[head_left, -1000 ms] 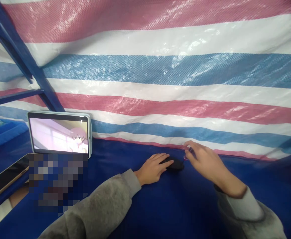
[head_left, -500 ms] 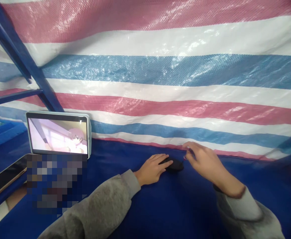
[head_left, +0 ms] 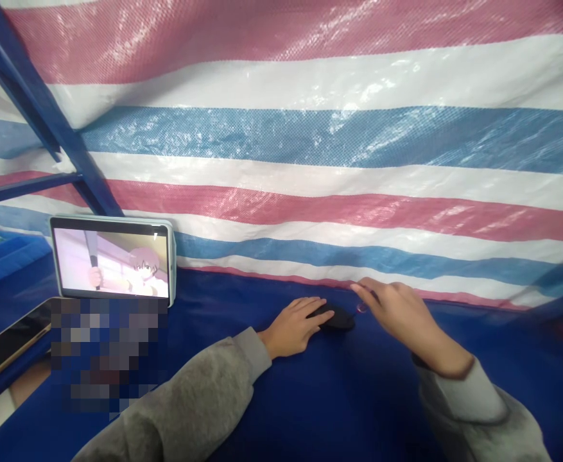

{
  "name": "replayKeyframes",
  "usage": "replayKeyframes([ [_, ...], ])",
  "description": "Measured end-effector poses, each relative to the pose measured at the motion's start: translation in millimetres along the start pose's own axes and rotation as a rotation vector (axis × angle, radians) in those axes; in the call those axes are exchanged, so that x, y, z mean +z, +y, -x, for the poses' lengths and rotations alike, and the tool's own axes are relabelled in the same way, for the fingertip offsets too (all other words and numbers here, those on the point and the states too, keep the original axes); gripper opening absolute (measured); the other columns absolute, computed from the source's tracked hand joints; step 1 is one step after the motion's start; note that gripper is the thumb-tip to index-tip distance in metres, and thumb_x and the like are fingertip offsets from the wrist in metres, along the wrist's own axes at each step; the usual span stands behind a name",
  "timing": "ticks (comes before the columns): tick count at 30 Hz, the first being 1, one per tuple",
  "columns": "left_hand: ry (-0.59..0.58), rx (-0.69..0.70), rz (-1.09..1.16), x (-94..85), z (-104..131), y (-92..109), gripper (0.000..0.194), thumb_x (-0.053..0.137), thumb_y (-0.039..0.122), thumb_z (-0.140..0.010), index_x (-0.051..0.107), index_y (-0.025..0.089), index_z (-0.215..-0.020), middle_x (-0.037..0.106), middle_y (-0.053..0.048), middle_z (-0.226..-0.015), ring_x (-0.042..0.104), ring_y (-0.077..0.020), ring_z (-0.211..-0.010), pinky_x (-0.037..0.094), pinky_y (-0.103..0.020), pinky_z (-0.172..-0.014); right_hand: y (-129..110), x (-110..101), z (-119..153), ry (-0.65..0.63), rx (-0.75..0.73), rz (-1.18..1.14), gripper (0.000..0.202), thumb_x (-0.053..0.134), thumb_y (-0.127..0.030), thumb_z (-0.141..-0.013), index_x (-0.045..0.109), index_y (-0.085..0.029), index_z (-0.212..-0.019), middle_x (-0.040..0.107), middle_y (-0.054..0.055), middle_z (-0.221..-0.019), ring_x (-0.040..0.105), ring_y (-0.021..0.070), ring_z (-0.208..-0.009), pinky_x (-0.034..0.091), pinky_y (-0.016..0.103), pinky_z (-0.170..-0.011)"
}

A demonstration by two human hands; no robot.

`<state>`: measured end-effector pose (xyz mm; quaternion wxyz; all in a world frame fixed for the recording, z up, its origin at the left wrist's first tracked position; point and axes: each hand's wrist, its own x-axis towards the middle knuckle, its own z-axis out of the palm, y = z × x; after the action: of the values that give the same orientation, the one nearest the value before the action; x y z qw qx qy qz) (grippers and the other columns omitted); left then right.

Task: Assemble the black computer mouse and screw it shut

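Note:
A low, dark, rounded object (head_left: 339, 319) lies on the blue tabletop (head_left: 291, 404), close to the striped sheet; its kind is unclear. My left hand (head_left: 291, 328) holds its left edge, the fingers slightly apart across its top. To the right, my right hand (head_left: 401, 317) is raised just above the table with its fingers bent together. Beneath those fingers is a small pinkish loop (head_left: 361, 308), close to the dark object's right end. The back of the hand hides most of the fingertips, so whatever they pinch cannot be made out.
At left, a tablet-like screen (head_left: 112, 263) in a pale case stands upright, showing a cartoon. A phone (head_left: 16, 340) lies in front, beside a pixelated patch. Blue trays (head_left: 11, 256) sit farther left. A blue metal frame (head_left: 45, 109) and striped sheeting (head_left: 310, 135) bound the back.
My right hand has tilted and dropped slightly, and the pinkish loop now shows lower beneath its fingers. My left hand stays on the dark object. The cartoon picture has changed.

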<state>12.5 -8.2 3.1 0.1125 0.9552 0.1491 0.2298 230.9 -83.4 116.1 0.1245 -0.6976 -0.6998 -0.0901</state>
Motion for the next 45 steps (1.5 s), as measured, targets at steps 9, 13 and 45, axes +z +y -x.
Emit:
replayKeyframes([
  [9,0.0,-0.001,0.002,-0.4,0,0,0.046,0.046,0.02,-0.098,0.043,0.024,-0.144,0.042,-0.009,-0.15,0.036,-0.0222,-0.14,0.033,-0.042,-0.115,-7,-13,2,-0.138,0.072,0.002,0.029,0.036,-0.028,-0.093,0.065,-0.023,-0.094,0.073,0.004,-0.079,0.067,0.0212,-0.073,0.037,0.029,-0.061],
  [13,-0.008,-0.009,0.007,-2.8,-1,2,0.045,0.047,0.018,-0.097,0.046,0.022,-0.142,0.043,-0.01,-0.149,0.037,-0.0229,-0.139,0.033,-0.042,-0.115,-7,-12,2,-0.126,0.043,-0.057,0.033,0.038,-0.018,-0.087,0.067,-0.02,-0.102,0.075,0.005,-0.086,0.068,0.0208,-0.08,0.039,0.029,-0.066],
  [45,0.004,-0.003,0.012,0.0,0,0,0.047,0.045,0.02,-0.098,0.042,0.025,-0.144,0.042,-0.009,-0.149,0.036,-0.0235,-0.14,0.033,-0.045,-0.114,-3,-7,4,-0.118,-0.008,0.147,0.031,0.038,-0.015,-0.09,0.062,-0.02,-0.108,0.073,0.007,-0.081,0.067,0.0207,-0.07,0.033,0.028,-0.055],
])
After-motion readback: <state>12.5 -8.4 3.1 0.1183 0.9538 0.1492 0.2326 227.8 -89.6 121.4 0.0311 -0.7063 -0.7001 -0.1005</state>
